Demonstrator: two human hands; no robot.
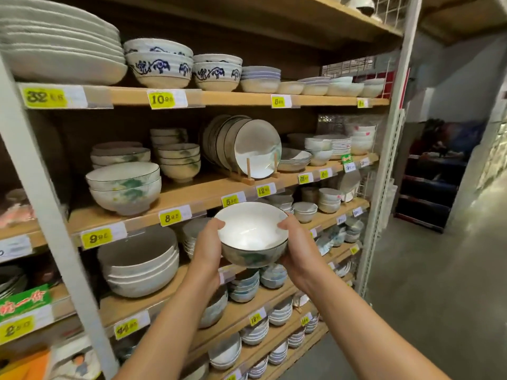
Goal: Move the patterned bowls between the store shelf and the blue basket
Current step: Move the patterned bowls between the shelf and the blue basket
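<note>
A round patterned bowl [252, 234] is held in the air between both hands, just in front of the front edge of a wooden shelf [192, 196]. It is glossy ceramic, smooth white inside, with a thin dark rim and green-grey washes on its curved outer wall. The left grip [207, 248] is closed on the bowl's left side, thumb over the rim and fingers curled beneath. The right grip [297, 250] clasps the right side the same way.

On the shelf board behind, toward its left end, stand two deep bowls [124, 187] with the same dark rim and green splashes, nested. Further right, flat plates [247, 149] lean upright in a wooden peg rack [248, 172]. Yellow price tags [170, 217] line the board's front edge. On the board below, wide matte bowls [140, 264] are stacked. A white metal upright [41, 187] frames the left end.
</note>
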